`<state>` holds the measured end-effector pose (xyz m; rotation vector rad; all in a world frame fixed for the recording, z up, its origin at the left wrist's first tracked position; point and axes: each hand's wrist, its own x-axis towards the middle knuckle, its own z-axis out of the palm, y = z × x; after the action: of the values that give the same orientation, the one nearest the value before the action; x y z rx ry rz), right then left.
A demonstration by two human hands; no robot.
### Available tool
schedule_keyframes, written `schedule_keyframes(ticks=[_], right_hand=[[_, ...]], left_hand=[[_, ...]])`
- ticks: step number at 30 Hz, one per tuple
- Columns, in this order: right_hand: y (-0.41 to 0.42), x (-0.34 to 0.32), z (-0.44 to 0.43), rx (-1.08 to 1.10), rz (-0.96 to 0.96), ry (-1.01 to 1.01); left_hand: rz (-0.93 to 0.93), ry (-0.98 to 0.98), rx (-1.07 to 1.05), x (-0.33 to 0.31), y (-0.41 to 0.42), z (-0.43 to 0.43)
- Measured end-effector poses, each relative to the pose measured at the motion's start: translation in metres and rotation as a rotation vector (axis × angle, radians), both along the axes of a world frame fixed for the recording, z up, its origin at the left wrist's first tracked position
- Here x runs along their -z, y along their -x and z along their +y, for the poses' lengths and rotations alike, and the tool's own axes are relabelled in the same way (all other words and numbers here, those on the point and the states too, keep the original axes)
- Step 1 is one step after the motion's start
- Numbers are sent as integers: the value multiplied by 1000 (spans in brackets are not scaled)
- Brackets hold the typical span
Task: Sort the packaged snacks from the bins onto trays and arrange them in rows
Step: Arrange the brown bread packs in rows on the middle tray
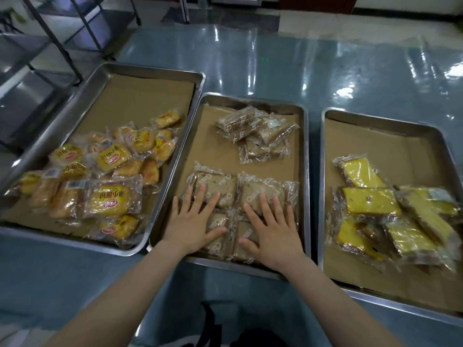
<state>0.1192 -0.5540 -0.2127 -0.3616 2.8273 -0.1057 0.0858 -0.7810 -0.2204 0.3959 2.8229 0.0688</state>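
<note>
**Middle tray: squaring the near rows of brown cake packets**

The table (pixel 325 71), covered in clear film, carries three steel trays along its near edge, each lined with brown paper.

1. Left tray (pixel 150 68): yellow bread-roll packets (pixel 110 156) lie in a loose heap over its near half. No rows are formed.
2. Right tray (pixel 375 118): yellow cake-slice packets (pixel 370 199) overlap in a heap toward its near right corner. This tray is also unsorted.
3. Middle tray (pixel 250 100): four brown cake packets (pixel 218 186) lie flat in two rows of two at its near edge. A small unsorted pile (pixel 258 134) sits near its far edge, well apart from the rows.

The left hand (pixel 193 221) rests palm-down on the left pair and the right hand (pixel 273 231) on the right pair. The fingers of both are straight and spread, gripping nothing. This flat contact probably serves to level the packets and close the gaps between them. Row-building appears to be at an early stage; the far pile is the likely next supply.
</note>
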Motion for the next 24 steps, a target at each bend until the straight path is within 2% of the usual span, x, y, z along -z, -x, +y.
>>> schedule_keyframes(ticks=[4,9,17,24], right_hand=[[2,-4,0,20,14,22],[25,-20,-7,146,95,147],[99,-32,-7,239,110,248],[182,-24,1,309,255,316]], left_hand=[[-4,3,-14,-4,-3,-2],[49,-79,-48,-17,13,-7],[62,-239,-57,-27,86,0],[153,-375,-34,-30,171,28]])
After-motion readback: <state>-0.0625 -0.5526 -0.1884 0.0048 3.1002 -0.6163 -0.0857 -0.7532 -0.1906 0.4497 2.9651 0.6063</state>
